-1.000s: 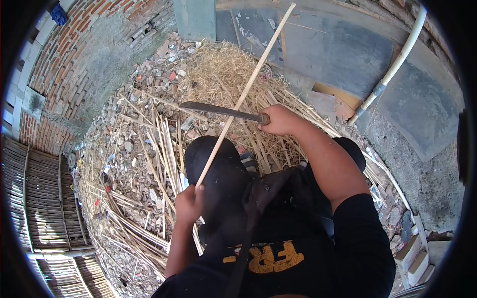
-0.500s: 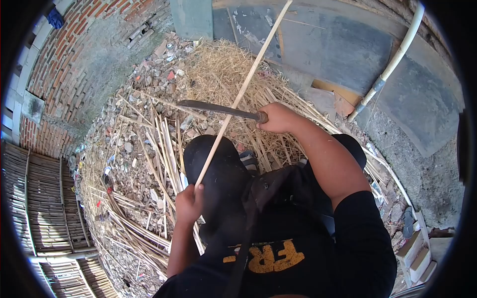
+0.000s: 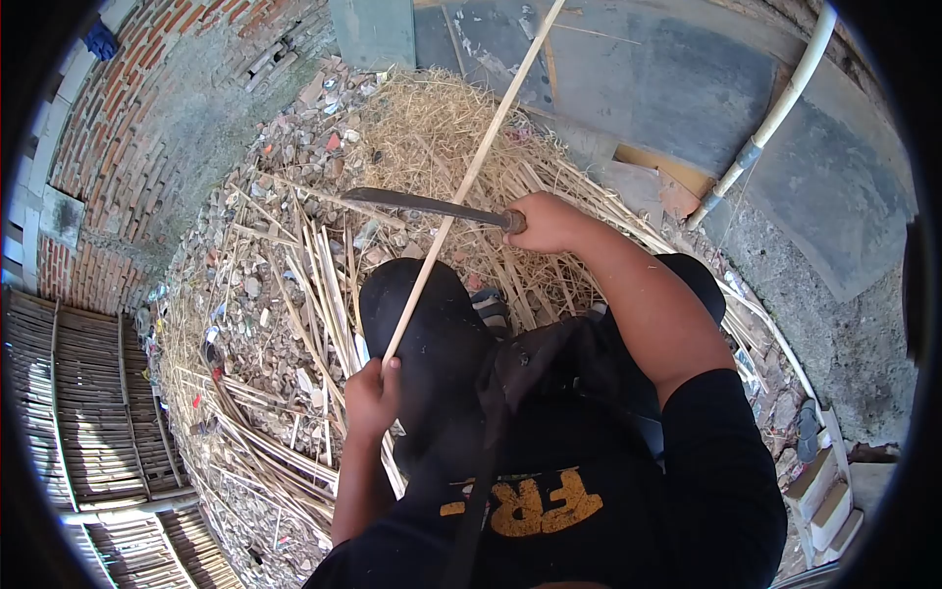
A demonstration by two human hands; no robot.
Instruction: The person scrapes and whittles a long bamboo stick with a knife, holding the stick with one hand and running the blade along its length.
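In the head view, the left hand (image 3: 373, 398) clamps its fingers on the lower end of the long pale wooden strip (image 3: 446, 226); the right hand (image 3: 548, 224) grips the dark, curved metal machete (image 3: 422, 202), its blade crossing the strip.

The ground (image 3: 228, 294) held a heap of straw (image 3: 422, 118), with rubble (image 3: 253, 287) spread to its left and nearer the person. On that rubble, pale sticks (image 3: 319, 275) lay loosely crossed, nearer the person than the straw, while strips (image 3: 613, 208) stretched along its right side. A red scrap (image 3: 334, 142) lay just left of the straw.
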